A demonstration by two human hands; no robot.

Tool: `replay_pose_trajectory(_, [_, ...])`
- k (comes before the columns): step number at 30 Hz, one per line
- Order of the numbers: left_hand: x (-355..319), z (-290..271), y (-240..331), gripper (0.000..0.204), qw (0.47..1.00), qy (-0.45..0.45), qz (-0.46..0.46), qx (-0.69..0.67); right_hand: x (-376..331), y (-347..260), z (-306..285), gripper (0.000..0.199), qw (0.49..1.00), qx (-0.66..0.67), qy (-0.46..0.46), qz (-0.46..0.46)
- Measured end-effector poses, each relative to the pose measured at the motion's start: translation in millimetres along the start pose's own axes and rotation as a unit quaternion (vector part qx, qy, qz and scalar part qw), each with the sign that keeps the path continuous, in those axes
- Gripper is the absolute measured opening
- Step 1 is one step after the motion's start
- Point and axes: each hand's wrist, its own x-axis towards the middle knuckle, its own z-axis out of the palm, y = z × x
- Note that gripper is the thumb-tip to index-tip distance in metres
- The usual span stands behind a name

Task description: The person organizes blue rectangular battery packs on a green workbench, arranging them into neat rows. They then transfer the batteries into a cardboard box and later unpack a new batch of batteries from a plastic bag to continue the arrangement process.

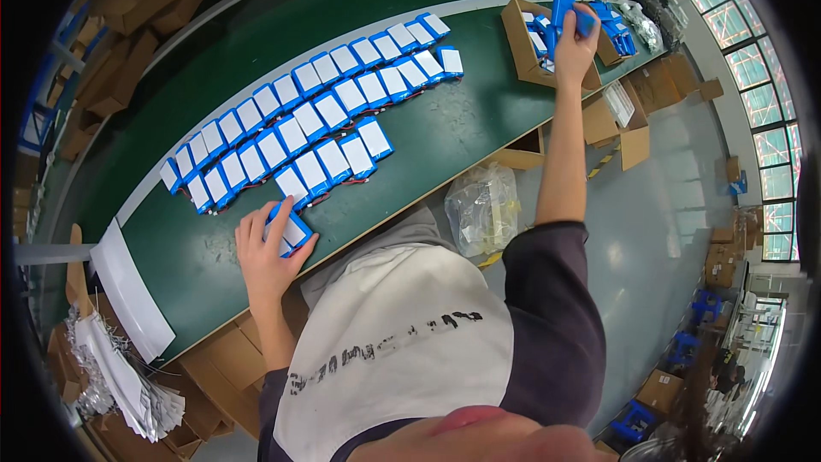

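My left hand (267, 248) lies at the near end of the rows, its fingers and thumb closed round a blue-wrapped battery pack (295, 233) with a white face up. Out at the far right, my right hand (578, 47) grips a blue battery pack (561, 10) above an open cardboard box (519, 34). More blue shows between its fingers; whether that is a second pack I cannot tell. Inside the box lie more blue packs, partly hidden by my hand. Several battery packs (329, 109) with white faces and red wires stand in three slanting rows on the green table (445, 120).
A second box of blue packs (617, 30) stands beyond the first, beside clear plastic wrapping (640, 26). White sheets (132, 291) lie at the table's left end. Below the near edge are a clear plastic bag (483, 210) and open cartons (629, 120).
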Motion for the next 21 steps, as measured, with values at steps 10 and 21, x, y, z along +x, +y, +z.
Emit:
replay_pose_trajectory(10, [17,-7,15,0.069,0.973,0.145,0.002,-0.179,-209,-147,77,0.039,0.930,0.180,-0.290,0.139])
replay_pose_trajectory(21, [47,-19,40,0.063,0.987,0.077,0.090,-0.110,-269,-191,84,0.034,0.291,0.712,-0.042,0.638])
